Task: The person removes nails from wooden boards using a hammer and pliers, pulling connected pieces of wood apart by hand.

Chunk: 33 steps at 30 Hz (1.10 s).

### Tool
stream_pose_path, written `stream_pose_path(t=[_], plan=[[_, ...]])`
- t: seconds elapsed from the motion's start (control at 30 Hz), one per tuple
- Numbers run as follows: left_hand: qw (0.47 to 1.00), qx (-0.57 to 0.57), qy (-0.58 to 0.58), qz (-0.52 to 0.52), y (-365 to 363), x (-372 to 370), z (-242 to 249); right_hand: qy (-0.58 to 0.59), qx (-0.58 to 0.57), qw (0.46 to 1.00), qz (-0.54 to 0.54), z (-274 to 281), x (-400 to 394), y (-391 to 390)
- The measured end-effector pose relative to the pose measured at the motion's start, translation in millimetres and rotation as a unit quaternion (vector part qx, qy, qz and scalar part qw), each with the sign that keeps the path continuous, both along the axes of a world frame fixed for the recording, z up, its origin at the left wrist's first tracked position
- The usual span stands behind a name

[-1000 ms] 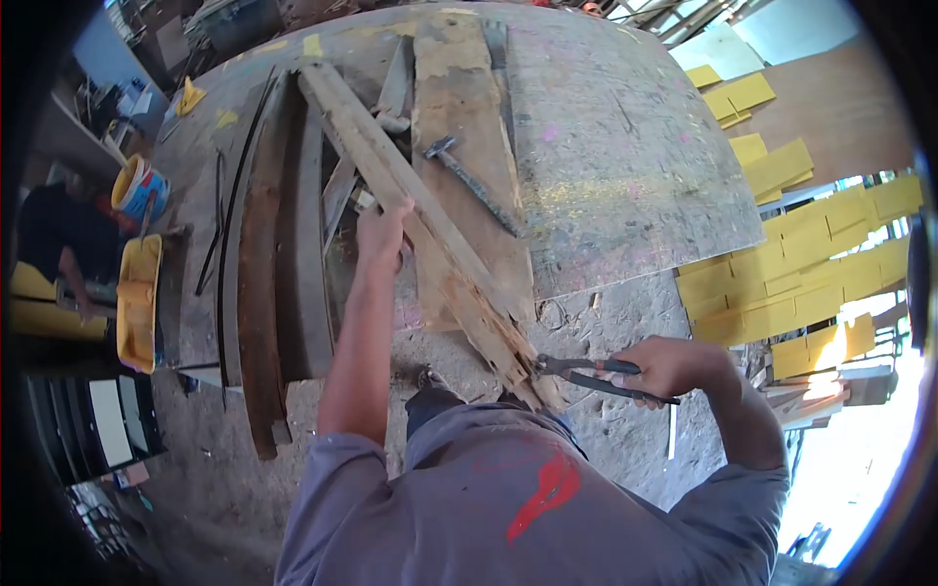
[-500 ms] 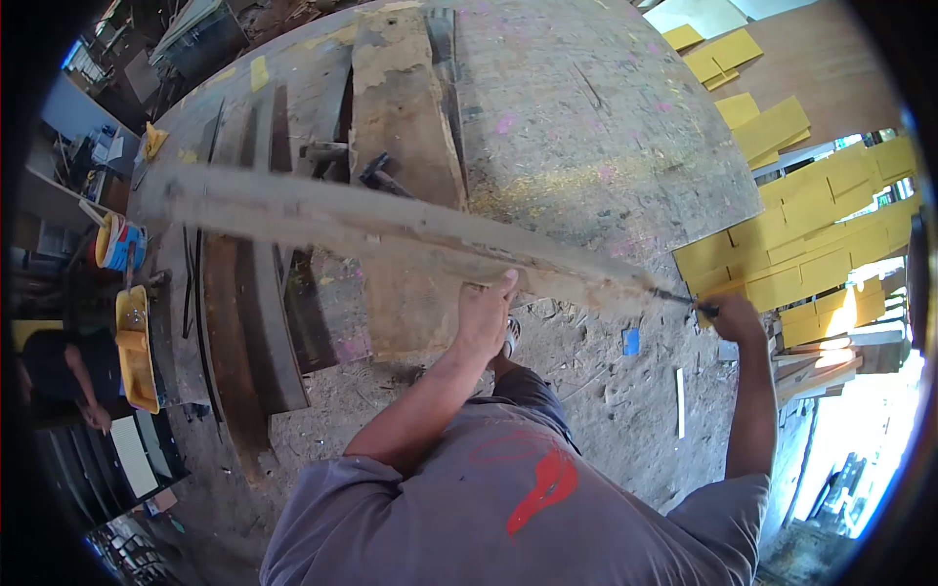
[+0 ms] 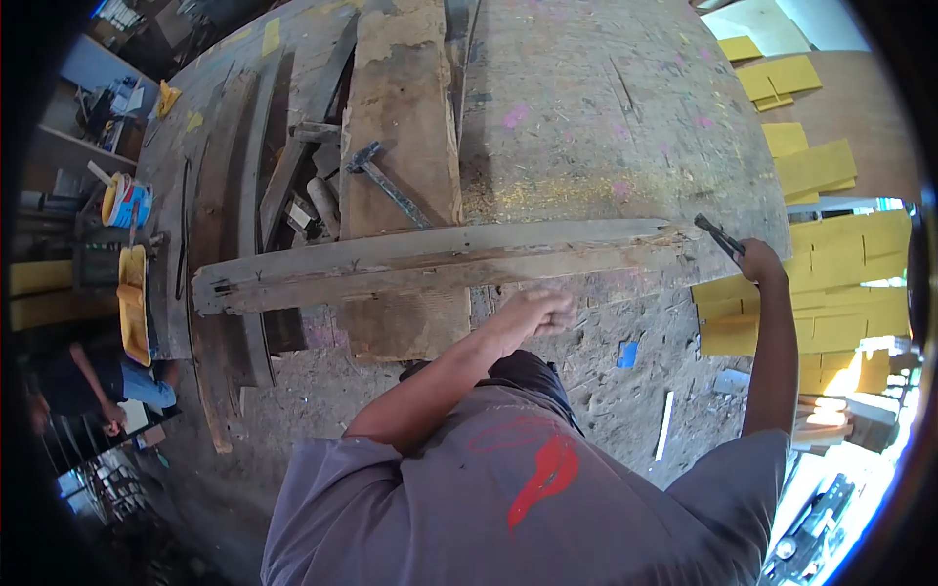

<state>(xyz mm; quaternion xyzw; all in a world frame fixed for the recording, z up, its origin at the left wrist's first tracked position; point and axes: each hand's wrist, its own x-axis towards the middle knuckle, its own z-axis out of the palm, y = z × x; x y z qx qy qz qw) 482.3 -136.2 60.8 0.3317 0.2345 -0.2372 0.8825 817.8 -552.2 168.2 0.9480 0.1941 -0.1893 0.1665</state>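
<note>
A long weathered wooden beam (image 3: pixel 410 256) lies across the workbench near its front edge, with a splintered right end. My left hand (image 3: pixel 535 314) is just in front of the beam's near side, empty, its fingers loosely bent and apart. My right hand (image 3: pixel 760 261) is closed around the handles of dark metal pincers (image 3: pixel 720 237). Their head is just beyond the beam's right end, apart from it. Behind the beam, a hammer (image 3: pixel 389 186) rests on a wide worn board (image 3: pixel 403 107).
The workbench (image 3: pixel 576 117) also carries several old planks (image 3: pixel 223 166) and wood scraps at left. Yellow-painted boards (image 3: pixel 831 254) are laid out at right. A paint bucket (image 3: pixel 127 200) and yellow paint tray (image 3: pixel 134 303) stand at left, near another person (image 3: pixel 93 386).
The beam has come down from the raised, blurred position onto the bench. The pincers have come away from its right end, and my left hand has let go of it.
</note>
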Motion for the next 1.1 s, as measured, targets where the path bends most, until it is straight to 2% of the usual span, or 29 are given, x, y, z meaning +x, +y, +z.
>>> stream_pose_path(t=[0.03, 0.07, 0.13, 0.17, 0.2, 0.27, 0.33, 0.43, 0.47, 0.53, 0.6, 0.67, 0.7, 0.8, 0.83, 0.93, 0.97, 1.03, 1.1], plan=[[0.997, 0.046, -0.006, -0.059, 7, -5, 11, 0.019, 0.017, 1.0, 0.003, -3, 11, 4], [0.985, 0.153, -0.077, -0.039, 16, -15, 24, 0.092, 0.083, 0.988, -0.089, -5, 20, 7], [0.912, 0.353, -0.207, -0.007, 44, -44, 60, 0.236, 0.201, 0.91, -0.275, 18, 15, 25], [0.862, 0.448, -0.232, 0.04, 64, -57, 79, 0.234, 0.252, 0.888, -0.306, 48, -17, 63], [0.799, 0.537, -0.255, 0.086, 85, -70, 89, 0.234, 0.289, 0.889, -0.269, 53, -32, 74], [0.742, 0.625, -0.18, 0.163, 121, -101, 89, 0.229, 0.363, 0.882, -0.197, 59, -60, 90], [0.695, 0.667, -0.152, 0.221, 153, -121, 93, 0.208, 0.389, 0.886, -0.139, 78, -103, 130], [0.648, 0.716, -0.144, 0.216, 192, -143, 98, 0.19, 0.463, 0.864, -0.058, 90, -161, 188], [0.621, 0.737, -0.196, 0.18, 197, -143, 101, 0.185, 0.492, 0.85, -0.031, 93, -178, 209], [0.558, 0.769, -0.294, 0.102, 194, -136, 111, 0.191, 0.465, 0.865, -0.003, 111, -214, 264], [0.565, 0.74, -0.363, 0.028, 178, -116, 129, 0.206, 0.452, 0.868, 0.004, 120, -248, 318], [0.559, 0.718, -0.412, 0.033, 162, -100, 130, 0.219, 0.455, 0.863, -0.013, 126, -281, 364], [0.597, 0.694, -0.401, 0.017, 159, -98, 124, 0.203, 0.478, 0.855, 0.003, 126, -296, 383], [0.695, 0.606, -0.386, -0.009, 171, -97, 98, 0.225, 0.56, 0.792, -0.092, 127, -335, 430], [0.722, 0.573, -0.387, -0.002, 180, -99, 96, 0.215, 0.624, 0.743, -0.11, 119, -345, 442], [0.788, 0.481, -0.383, -0.026, 211, -106, 118, 0.103, 0.699, 0.701, -0.095, 80, -360, 474], [0.805, 0.453, -0.381, -0.039, 223, -107, 126, 0.117, 0.753, 0.637, -0.116, 61, -363, 490], [0.75, 0.526, -0.398, -0.059, 249, -108, 118, 0.142, 0.845, 0.493, -0.152, 27, -364, 519], [0.689, 0.606, -0.389, -0.085, 282, -118, 117, 0.152, 0.877, 0.403, -0.212, 19, -363, 529]])
